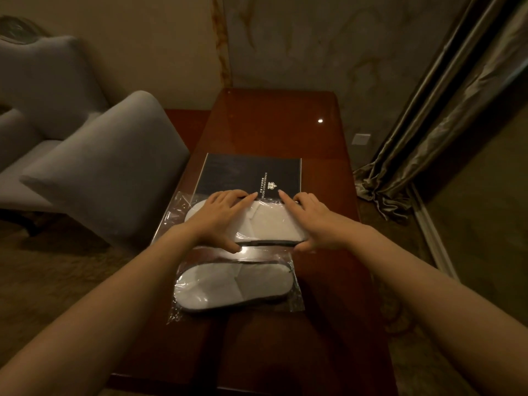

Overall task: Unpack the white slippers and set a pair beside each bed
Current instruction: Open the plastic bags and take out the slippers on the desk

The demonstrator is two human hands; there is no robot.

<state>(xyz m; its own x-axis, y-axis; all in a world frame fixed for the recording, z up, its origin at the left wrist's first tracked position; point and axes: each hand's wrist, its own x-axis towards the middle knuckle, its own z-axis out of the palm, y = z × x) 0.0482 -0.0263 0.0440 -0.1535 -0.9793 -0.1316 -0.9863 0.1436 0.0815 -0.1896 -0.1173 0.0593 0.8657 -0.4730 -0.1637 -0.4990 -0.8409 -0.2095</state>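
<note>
Two packs of white slippers lie on a dark wooden table (285, 132), each in clear plastic wrap. The far slipper pack (268, 224) is under both my hands. My left hand (220, 218) lies across its left half, thumb at the near edge and fingers at the far edge. At the right end, my right hand (311, 221) grips the same way, index finger stretched out. The near slipper pack (231, 284) lies untouched, closer to me, in its wrap.
A black hotel folder (248, 175) lies on the table just beyond the far pack. A grey upholstered armchair (94, 172) stands to the left of the table. Curtains (428, 124) hang at the right, pooling on the carpet.
</note>
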